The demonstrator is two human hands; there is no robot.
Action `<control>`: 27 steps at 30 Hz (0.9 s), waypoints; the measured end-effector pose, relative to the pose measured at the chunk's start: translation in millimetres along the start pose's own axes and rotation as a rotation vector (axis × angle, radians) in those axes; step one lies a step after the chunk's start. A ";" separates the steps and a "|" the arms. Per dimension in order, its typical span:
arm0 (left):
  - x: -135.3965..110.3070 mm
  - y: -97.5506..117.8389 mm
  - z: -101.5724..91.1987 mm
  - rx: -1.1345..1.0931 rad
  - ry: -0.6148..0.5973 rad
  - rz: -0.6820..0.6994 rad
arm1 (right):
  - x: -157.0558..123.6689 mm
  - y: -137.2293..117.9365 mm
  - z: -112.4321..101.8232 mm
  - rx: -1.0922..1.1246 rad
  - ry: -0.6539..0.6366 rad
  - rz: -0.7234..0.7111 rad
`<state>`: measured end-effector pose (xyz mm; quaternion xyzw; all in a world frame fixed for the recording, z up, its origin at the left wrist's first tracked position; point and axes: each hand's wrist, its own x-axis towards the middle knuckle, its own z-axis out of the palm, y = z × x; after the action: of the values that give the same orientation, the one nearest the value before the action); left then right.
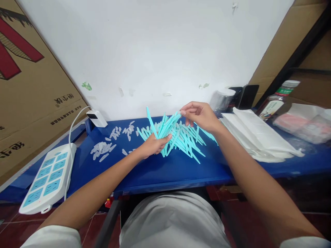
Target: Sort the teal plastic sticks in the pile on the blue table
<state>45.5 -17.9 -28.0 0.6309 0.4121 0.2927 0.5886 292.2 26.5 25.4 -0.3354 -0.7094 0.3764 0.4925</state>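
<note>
My left hand (153, 146) is closed around a bundle of thin turquoise eyebrow razors (165, 129), whose tips fan upward and to the right; one sticks up apart on the left. At the bundle's upper right end, the thumb and index finger of my right hand (198, 115) pinch the tip of a razor, its other fingers curled loosely. Whether they grip the razor's clear cap or its body is too small to tell. Beneath both hands a loose pile of the same razors (191, 146) lies on the blue table (168, 175). Translucent small caps (102, 148) lie in scattered clusters to the left.
A white power strip (46, 179) with a cable and a white plug-in device (97, 118) sit at left. To the right lie white plastic bags (258, 136), a brown bottle (275, 101), a clear jar (223, 100) and a pinkish packet (302, 124). Cardboard (33, 86) stands at left.
</note>
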 end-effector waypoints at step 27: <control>-2.5 36.0 -75.8 -0.066 0.453 0.232 | -1.0 28.7 33.8 -0.736 -0.099 -0.161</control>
<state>-14.2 19.0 18.0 0.5729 0.4485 0.5052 0.4641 263.3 33.0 -7.7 -0.4146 -0.8441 0.0722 0.3323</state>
